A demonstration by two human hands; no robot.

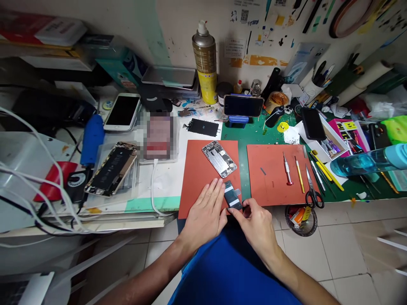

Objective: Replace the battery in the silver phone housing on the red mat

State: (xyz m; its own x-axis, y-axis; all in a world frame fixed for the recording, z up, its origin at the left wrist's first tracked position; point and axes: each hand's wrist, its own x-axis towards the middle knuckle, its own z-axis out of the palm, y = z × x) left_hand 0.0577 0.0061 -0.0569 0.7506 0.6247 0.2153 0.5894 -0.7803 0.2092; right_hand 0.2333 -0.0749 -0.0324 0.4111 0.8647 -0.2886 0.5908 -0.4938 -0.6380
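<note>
A thin black phone battery (231,192) with white strips across it lies on the left red-brown mat (193,159), near its front edge. My left hand (206,209) rests flat on the mat to the left of the battery, fingers stretched out, its thumb close to the battery's lower corner. With thumb and forefinger, my right hand (256,218) pinches the battery's near end. A clear tab sticks out from the battery's right side. Just beyond it lies an opened phone housing (220,158) with bare circuitry.
On the right mat (265,178) lie a screwdriver (287,168), a yellow pen-like tool (299,173) and scissors (313,190). A phone screen (202,127), spray can (205,63) and phone on a blue stand (243,106) stand behind. Left are another opened phone (111,169) and white cables (57,182).
</note>
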